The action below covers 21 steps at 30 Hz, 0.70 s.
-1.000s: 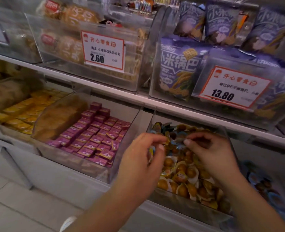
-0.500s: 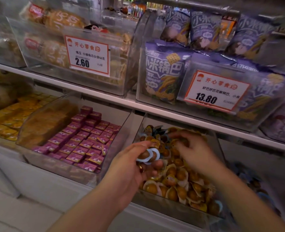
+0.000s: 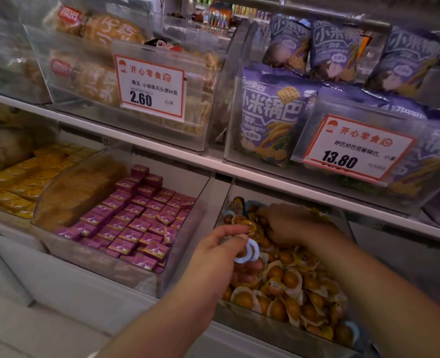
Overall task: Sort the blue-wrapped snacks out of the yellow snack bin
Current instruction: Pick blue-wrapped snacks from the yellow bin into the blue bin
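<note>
A couple of blue-wrapped snacks, small round packets with pale blue rims, sit pinched between the thumb and fingertips of the left hand. The packets hang at the hand's right edge, just above the pile at the near-left part of the yellow snack bin, and touch the fingers that close on them. The left forearm comes up from the lower edge of the view and crosses the bin's front left corner.

The right hand lies palm down farther back in the same bin, fingers curled into the heap of yellow-wrapped snacks; whether it grips one cannot be told. The two hands are near each other but apart.

The clear bin is filled with brown, egg-like pieces in yellow and white wrappers. Just to its left stands a bin of purple packets, and beyond that yellow packets. On the shelf above, purple bags stand behind a price tag reading 13.80, and another tag reads 2.60.
</note>
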Each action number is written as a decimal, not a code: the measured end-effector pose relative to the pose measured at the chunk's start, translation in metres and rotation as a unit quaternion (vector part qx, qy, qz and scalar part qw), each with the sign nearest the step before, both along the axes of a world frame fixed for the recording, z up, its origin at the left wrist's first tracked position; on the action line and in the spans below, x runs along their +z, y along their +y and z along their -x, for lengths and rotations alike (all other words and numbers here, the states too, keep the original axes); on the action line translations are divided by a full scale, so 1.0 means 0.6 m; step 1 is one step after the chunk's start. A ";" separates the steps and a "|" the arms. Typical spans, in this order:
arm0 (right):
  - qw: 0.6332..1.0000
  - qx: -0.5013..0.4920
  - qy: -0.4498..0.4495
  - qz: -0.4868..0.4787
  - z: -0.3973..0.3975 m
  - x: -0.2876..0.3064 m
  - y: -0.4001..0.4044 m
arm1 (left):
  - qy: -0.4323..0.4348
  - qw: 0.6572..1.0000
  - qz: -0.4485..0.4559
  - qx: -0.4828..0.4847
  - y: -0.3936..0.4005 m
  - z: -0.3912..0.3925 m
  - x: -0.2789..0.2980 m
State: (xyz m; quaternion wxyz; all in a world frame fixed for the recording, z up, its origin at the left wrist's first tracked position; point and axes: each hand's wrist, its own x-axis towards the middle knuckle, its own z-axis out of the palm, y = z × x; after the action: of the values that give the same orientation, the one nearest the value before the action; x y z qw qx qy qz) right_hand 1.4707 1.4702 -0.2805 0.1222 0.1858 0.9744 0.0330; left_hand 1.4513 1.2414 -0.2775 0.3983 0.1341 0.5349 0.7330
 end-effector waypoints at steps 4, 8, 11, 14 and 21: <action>0.991 -0.017 0.083 0.105 -0.010 -0.004 0.012 | 0.010 1.000 0.009 -0.006 0.001 -0.002 -0.001; 0.970 -0.062 0.156 0.176 -0.015 0.001 0.026 | 0.015 1.000 0.011 -0.003 0.000 -0.004 0.000; 0.953 -0.104 0.202 0.200 -0.030 0.011 0.026 | 0.016 1.000 0.013 0.010 0.006 -0.005 -0.001; 0.918 -0.169 0.262 0.246 -0.069 0.033 0.012 | 0.049 0.998 0.022 0.028 0.020 -0.007 -0.008; 0.874 -0.177 0.290 0.347 -0.172 0.064 -0.065 | 0.243 0.968 0.052 0.046 0.051 -0.029 -0.031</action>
State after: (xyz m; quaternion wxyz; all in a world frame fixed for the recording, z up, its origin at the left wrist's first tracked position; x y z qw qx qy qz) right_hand 1.5737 1.4315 -0.2419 -0.1059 0.3019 0.8660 -0.3843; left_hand 1.4688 1.2718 -0.2964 0.2290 0.2624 0.6585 0.6671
